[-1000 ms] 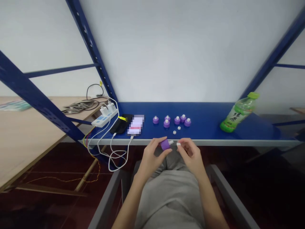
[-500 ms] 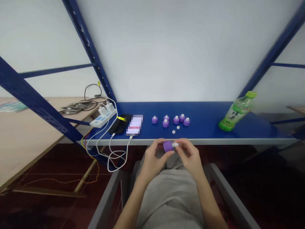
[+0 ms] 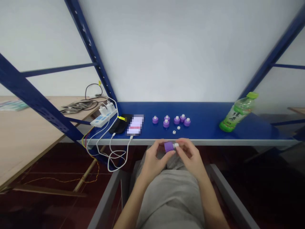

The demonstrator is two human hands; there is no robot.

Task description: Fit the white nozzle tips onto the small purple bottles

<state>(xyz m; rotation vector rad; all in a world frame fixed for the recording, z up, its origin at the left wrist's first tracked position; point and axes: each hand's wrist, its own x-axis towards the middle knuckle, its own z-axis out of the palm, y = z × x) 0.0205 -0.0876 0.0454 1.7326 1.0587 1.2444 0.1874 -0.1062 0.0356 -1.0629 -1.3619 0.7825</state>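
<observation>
My left hand (image 3: 157,156) grips a purple plastic bottle cap (image 3: 168,146) just below the front edge of the blue shelf. My right hand (image 3: 189,157) pinches a small white plastic piece (image 3: 176,145) against the cap's right end, and its fingers partly hide the join. Both hands are close together above my lap. On the shelf beyond them stand several purple caps with white tips (image 3: 176,120). Two small white rings (image 3: 178,128) lie just in front of those caps.
A green-capped bottle of green tea (image 3: 238,113) stands at the shelf's right. At the left are a power strip (image 3: 103,118), a black phone (image 3: 119,124), a pixelated device (image 3: 135,124) and white cables (image 3: 114,156) hanging over the shelf edge. Blue rack uprights (image 3: 90,54) rise on both sides.
My hands have come closer together. The small white piece, apart from the cap earlier, now sits against the cap's right end. The items on the shelf have not moved.
</observation>
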